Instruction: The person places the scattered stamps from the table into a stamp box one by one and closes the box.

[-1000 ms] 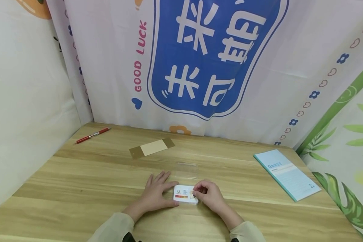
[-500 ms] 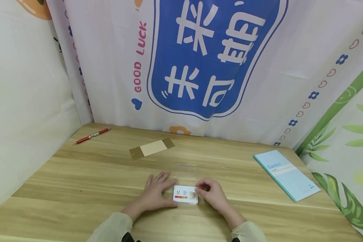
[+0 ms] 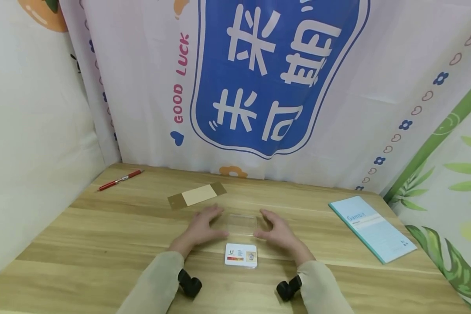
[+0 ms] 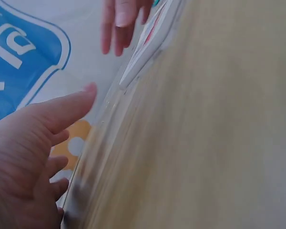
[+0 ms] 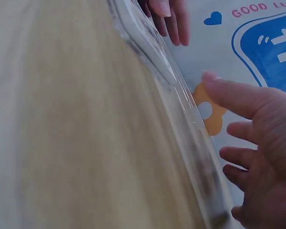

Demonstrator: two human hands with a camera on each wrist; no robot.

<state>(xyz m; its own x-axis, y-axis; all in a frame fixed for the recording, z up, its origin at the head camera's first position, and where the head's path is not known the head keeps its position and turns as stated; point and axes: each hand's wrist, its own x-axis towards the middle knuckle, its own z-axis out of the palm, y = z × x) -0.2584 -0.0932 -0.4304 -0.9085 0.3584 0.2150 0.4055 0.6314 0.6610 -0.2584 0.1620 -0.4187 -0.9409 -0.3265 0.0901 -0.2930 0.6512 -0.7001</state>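
A clear plastic lid (image 3: 241,225) lies on the table, hard to make out against the wood. In front of it sits a stack of white printed cards (image 3: 241,255), seemingly in a clear tray; the right wrist view shows the stack's edge (image 5: 145,45). My left hand (image 3: 202,226) is at the lid's left side, thumb and fingers spread apart. Opposite, my right hand (image 3: 278,231) is at the lid's right side in a like pose. Neither hand holds anything; whether the fingertips touch the lid I cannot tell.
A brown and beige paper strip (image 3: 198,195) lies behind the left hand. Red pens (image 3: 120,180) rest at the table's back left. A light blue notebook (image 3: 373,229) lies to the right. A printed curtain (image 3: 149,87) hangs along the back edge.
Both hands have left the card stack and moved forward to either side of the clear lid. The right hand's fingers have opened from their bent pose at the cards. The head view has shifted slightly.
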